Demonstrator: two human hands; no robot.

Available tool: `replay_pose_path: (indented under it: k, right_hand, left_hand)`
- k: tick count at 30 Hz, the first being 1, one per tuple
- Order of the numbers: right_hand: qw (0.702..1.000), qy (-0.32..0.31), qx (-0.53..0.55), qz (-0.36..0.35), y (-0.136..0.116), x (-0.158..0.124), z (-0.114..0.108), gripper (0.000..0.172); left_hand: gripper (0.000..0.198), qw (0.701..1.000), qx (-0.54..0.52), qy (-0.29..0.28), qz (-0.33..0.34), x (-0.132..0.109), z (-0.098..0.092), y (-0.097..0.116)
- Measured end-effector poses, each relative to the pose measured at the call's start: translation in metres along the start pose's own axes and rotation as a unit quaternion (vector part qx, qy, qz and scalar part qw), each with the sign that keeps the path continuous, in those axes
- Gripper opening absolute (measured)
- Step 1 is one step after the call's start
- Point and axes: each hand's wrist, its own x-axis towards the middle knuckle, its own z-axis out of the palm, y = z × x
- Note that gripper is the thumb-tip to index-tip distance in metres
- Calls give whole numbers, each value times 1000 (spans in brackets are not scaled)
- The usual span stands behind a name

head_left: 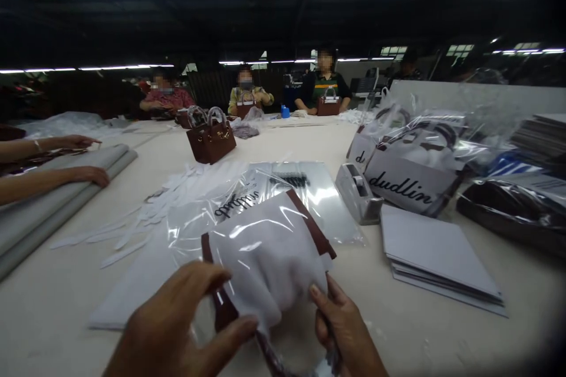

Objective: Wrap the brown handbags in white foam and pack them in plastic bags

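Observation:
A brown handbag [315,230] lies in front of me, partly inside a clear plastic bag [190,230] with upside-down dark lettering. A soft white sheet [265,247] covers most of the handbag's upper side. The wrapped handle [270,354] points toward me. My left hand [177,318] is at the handbag's left edge, thumb and index finger apart; whether it touches the plastic I cannot tell. At the near right corner, my right hand [347,327] is closed on the handbag by its handle and the sheet's edge. Its fingers hide the exact grip.
A tape dispenser [359,193], stacked white boards [442,253] and bagged handbags [411,171] are on the right. Clear sheets [325,188] and white strips [145,212] lie beyond my hands. A brown handbag [212,140] stands farther off. A co-worker's hands [91,175] rest on grey material [75,188].

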Motion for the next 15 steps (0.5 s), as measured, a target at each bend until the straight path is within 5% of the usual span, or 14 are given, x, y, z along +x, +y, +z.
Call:
replay_pose_path:
  k: [2,5,8,11,15]
  right_hand:
    - [1000,-6,-1,-14,-1,-3,4,73]
    - [999,-3,-26,-25,-1,-5,6,79]
    - [998,-11,-44,-37,-3,-8,5,79]
    - [998,-19,-35,-38,-5,-9,5,78]
    - [998,20,-41,-40,-4,-7,7,43]
  left_hand:
    - [57,989,50,66,126,43,12,30]
    - [42,977,143,9,155,106,49,55]
    - [19,969,161,-36,183,139,77,62]
    - [14,961,138,-59,231,131,88,77]
    - [8,939,108,-82,316,90,100,106]
